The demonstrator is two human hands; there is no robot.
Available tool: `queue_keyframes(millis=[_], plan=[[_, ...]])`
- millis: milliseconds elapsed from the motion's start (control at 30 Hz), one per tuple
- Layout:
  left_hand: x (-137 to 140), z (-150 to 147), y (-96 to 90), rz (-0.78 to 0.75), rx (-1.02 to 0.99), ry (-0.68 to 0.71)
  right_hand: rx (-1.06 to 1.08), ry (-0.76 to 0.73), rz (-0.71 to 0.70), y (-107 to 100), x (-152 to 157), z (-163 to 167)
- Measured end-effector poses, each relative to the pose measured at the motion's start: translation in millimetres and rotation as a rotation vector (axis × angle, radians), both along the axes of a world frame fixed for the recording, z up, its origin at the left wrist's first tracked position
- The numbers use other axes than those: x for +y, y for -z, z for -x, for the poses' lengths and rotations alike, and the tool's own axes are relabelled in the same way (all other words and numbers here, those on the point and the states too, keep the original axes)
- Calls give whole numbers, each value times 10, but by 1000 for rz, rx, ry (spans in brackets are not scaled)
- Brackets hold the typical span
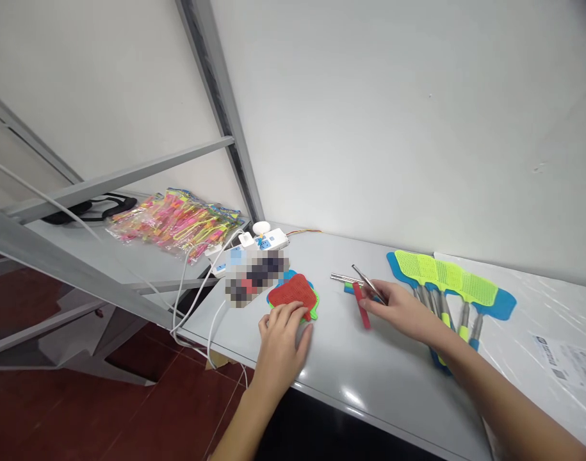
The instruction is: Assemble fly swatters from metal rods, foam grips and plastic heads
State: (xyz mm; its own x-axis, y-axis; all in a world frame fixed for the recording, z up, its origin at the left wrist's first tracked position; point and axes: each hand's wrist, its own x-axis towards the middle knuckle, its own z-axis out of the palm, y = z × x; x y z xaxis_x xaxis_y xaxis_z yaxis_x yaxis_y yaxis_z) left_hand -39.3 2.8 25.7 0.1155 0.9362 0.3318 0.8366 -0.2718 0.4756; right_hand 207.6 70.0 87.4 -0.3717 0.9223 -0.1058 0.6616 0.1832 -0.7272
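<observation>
Room: white walls meet a pale grey surface (350,365) in a corner, with a grey metal shelf frame (129,173) standing to the left over a dark red floor.
Left hand: the left hand (284,333) lies palm down, its fingers (293,312) slightly spread and curled, the tips resting on the near edge of the red mesh swatter head (293,293).
Red mesh swatter head: it lies flat on the surface atop green and blue heads of the same shape, just ahead of the left hand.
Right hand: the right hand (403,310) reaches in from the right, forearm low over the surface, fingers pinched around a thin metal rod (367,282) that points away to the left.
Red handle piece: a short red handle piece (362,310) lies just under the right hand's fingertips; whether they touch it I cannot tell.
Finished swatters: a fan of green and blue fly swatters (446,275) lies beside the right wrist.
Left end: a white power strip (268,242) with cables, and a bag of bright plastic pieces (175,221) on the shelf.
</observation>
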Motion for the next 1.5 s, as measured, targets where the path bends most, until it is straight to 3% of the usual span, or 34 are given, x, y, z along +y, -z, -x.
queue_keyframes(millis=[100, 167, 267, 367, 467, 533, 600, 800, 1200, 1500], plan=[[-29, -305, -141, 77, -310, 121, 253, -1, 114, -70, -104, 96], [-56, -542, -218, 213, -590, 207, 384, -12, 204, -67, -194, 182], [-107, -781, -240, 357, -845, 195, 512, -24, 302, -30, -309, 251], [-165, -804, -188, 424, -837, 141, 641, 118, 271, -72, -341, 219], [-216, -717, -163, 469, -770, 150, 1034, 289, 259, -257, -300, 207], [-239, -666, -179, 491, -742, 177, 1304, 299, 233, -405, -270, 276], [-255, -633, -209, 490, -717, 203, 1436, 288, 193, -509, -259, 405], [-286, -539, -257, 428, -650, 241, 1451, 262, 227, -457, -315, 741], [-274, -312, -275, 401, -607, 328, 1358, 202, 234, -381, -309, 838], [-308, -239, -174, 408, -711, 349, 1328, 191, 285, -325, -314, 886]])
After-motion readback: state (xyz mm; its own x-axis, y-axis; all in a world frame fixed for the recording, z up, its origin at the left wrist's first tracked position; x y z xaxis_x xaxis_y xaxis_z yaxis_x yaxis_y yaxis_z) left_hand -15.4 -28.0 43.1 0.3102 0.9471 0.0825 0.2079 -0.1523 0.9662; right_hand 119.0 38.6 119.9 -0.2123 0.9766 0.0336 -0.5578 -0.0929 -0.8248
